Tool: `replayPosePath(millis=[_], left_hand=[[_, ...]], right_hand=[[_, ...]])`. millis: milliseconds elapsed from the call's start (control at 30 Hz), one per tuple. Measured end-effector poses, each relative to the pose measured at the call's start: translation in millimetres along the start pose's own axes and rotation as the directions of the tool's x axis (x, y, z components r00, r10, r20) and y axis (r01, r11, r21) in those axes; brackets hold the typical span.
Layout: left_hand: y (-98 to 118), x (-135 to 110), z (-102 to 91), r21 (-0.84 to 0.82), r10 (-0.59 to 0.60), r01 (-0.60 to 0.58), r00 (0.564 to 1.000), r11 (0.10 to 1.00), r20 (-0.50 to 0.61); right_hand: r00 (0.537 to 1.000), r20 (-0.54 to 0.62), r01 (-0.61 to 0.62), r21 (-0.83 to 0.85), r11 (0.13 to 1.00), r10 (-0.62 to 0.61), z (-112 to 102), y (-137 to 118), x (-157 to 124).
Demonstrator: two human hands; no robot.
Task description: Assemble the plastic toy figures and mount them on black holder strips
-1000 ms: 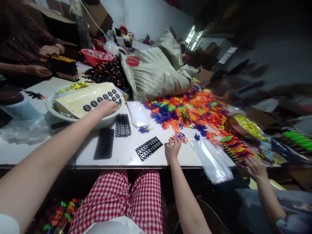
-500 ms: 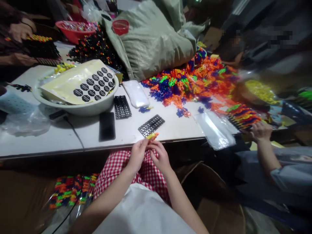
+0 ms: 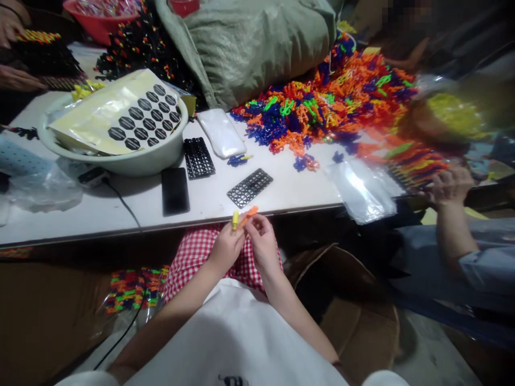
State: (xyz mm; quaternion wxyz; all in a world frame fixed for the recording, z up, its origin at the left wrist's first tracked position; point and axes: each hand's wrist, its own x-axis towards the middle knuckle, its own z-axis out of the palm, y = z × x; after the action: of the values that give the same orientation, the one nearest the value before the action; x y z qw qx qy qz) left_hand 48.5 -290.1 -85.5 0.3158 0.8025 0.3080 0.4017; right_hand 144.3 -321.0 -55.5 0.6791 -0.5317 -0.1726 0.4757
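Observation:
Just off the table's front edge, over my lap, my left hand (image 3: 226, 247) is closed on a small yellow plastic piece (image 3: 235, 220) that sticks up from the fingers. My right hand (image 3: 263, 240) pinches a small orange plastic piece (image 3: 252, 212) close beside it. The fingers of both hands nearly meet, and I cannot make out whether the two pieces are joined. Beyond the hands lies a black perforated plastic tray (image 3: 250, 187) on the white table (image 3: 298, 198). Farther left are a second black tray (image 3: 199, 157) and a dark phone (image 3: 175, 191).
A pale green basin (image 3: 132, 165) holds a printed sheet (image 3: 100, 115). Behind stand a large sack (image 3: 261, 48) and a heap of colourful plastic pieces (image 3: 322, 107). Clear plastic bags (image 3: 364, 190) overhang the edge near a co-worker's hand (image 3: 453, 185). An open cardboard box (image 3: 362, 321) is at lower right.
The view has tilted down and shifted a little. The yellow and orange pieces, close together before, now stand apart, with my right hand lifted slightly and pinching the orange one.

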Motion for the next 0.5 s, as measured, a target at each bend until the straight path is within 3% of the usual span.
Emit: replayPosePath(millis=[167, 300, 400, 500], left_hand=[[-36, 11, 2.3, 0.015, -0.022, 0.022, 0.999, 1.0, 0.03], [-66, 32, -7.1, -0.138, -0.17, 0.162, 0.984, 0.977, -0.047], [-74, 45, -13.3, -0.365, -0.317, 0.284, 0.948, 0.886, -0.031], [-74, 51, -15.1, -0.564, -0.46, 0.36, 0.887, 0.744, -0.041]], right_hand=[[0.997, 0.027, -0.068, -0.104, 0.992, 0.071, 6, 16, 22], [0.984, 0.073, 0.178, -0.426, 0.887, -0.162, 13, 27, 37], [0.909, 0.154, 0.401, -0.579, 0.71, -0.388, 14, 30, 38], [0.776, 0.269, 0.598, -0.601, 0.53, -0.57, 19, 26, 37]])
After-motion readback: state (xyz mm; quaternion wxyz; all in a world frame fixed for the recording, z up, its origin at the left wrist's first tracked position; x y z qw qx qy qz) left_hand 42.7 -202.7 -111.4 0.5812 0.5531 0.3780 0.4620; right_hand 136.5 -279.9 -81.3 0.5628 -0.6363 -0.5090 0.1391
